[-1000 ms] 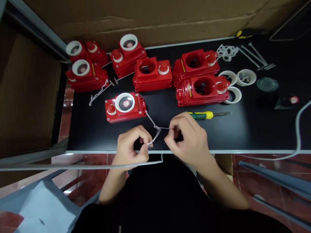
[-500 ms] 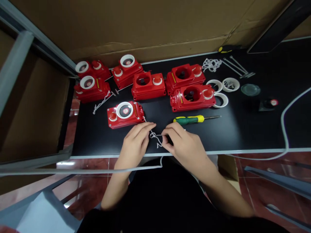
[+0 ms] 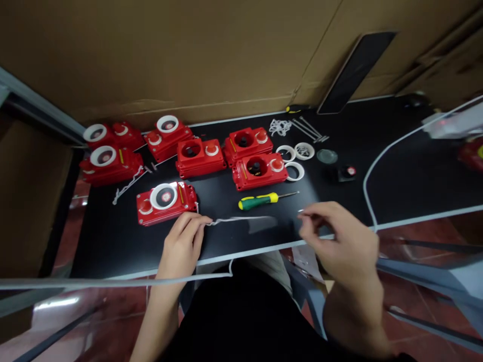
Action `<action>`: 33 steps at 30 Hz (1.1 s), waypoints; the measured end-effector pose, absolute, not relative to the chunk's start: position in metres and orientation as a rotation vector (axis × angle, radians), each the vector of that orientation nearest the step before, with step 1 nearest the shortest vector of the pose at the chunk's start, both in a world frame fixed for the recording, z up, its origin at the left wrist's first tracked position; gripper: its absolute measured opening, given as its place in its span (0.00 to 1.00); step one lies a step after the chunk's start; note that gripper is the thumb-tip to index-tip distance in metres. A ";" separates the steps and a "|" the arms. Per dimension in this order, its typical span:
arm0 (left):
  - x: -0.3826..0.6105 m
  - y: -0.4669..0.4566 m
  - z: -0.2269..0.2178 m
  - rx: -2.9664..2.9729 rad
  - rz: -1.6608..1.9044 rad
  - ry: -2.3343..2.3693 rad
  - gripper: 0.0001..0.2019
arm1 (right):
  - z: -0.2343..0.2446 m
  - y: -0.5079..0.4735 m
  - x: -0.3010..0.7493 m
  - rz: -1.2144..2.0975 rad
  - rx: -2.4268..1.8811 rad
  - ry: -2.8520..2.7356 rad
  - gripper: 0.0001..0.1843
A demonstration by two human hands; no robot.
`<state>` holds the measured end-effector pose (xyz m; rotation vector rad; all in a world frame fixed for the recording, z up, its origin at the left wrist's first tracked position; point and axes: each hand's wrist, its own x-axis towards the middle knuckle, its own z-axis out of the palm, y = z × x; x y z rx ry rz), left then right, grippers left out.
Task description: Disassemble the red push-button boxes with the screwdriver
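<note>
My left hand [image 3: 184, 242] rests on the black table [image 3: 396, 191], fingertips pinching a thin white string [image 3: 237, 219] just below the nearest red box [image 3: 166, 202], which has a white ring on top. The string runs from that box rightward, pulled nearly straight. My right hand [image 3: 339, 236], motion-blurred, is out to the right near the table's front edge, thumb and fingers pinched at the string's far end. A green and yellow screwdriver [image 3: 260, 201] lies just beyond the string.
Several more red boxes [image 3: 199, 157] stand in rows at the back left. White rings [image 3: 294, 171], a heap of white string [image 3: 279, 127], metal rods [image 3: 309, 128] and a clear lens [image 3: 326, 156] lie behind. Cardboard walls the back. A grey cable [image 3: 368, 171] curves over the right side.
The hands have drawn apart: my right hand swept right, stretching the string out straight, while the left stayed by the box. The head camera lifted and turned right.
</note>
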<state>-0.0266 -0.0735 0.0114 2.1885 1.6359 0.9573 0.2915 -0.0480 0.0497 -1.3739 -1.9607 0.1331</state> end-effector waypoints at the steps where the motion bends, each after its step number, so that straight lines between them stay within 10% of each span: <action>1: -0.027 -0.073 0.011 2.205 0.962 1.626 0.10 | 0.051 -0.047 0.304 0.046 -1.443 -1.897 0.09; 15: -0.031 -0.069 0.010 2.254 0.986 1.570 0.08 | 0.119 0.108 0.367 -0.087 -1.631 -2.079 0.14; 33: -0.031 -0.071 0.007 2.178 1.055 1.506 0.09 | 0.086 0.241 0.334 0.060 -2.188 -2.448 0.14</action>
